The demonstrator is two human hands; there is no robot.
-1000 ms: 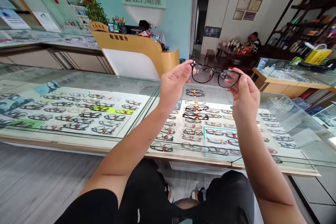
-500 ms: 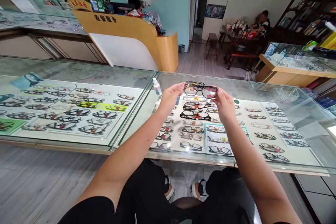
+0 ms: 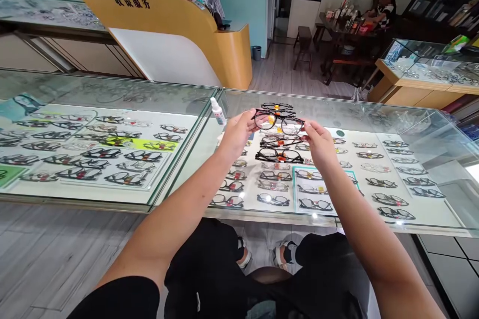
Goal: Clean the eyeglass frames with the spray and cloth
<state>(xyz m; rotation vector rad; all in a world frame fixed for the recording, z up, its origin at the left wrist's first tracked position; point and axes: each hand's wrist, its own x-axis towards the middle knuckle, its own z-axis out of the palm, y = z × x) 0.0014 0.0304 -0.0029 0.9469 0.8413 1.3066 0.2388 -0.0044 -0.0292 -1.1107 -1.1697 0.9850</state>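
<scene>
A pair of dark-framed glasses [image 3: 279, 122] is held up over the glass counter by both hands. My left hand [image 3: 239, 132] pinches its left end, with the fingertips partly behind the lens. At the other end, my right hand [image 3: 318, 142] has its thumb and fingers closed on the frame. Just below the held pair, black glasses [image 3: 279, 155] lie on the counter top, with another dark pair behind them. One more dark pair [image 3: 277, 107] lies beyond the hands. The held frame tilts slightly down to the right.
A white spray bottle [image 3: 217, 112] stands left of my left hand. Many glasses fill the glass display case [image 3: 187, 159] below. Behind it are a wooden reception desk [image 3: 232, 55] with a person, and another person seated at a far table.
The view has tipped downward. The held glasses have moved slightly down and tilted, their right end now lower. Both hands keep hold of them.
</scene>
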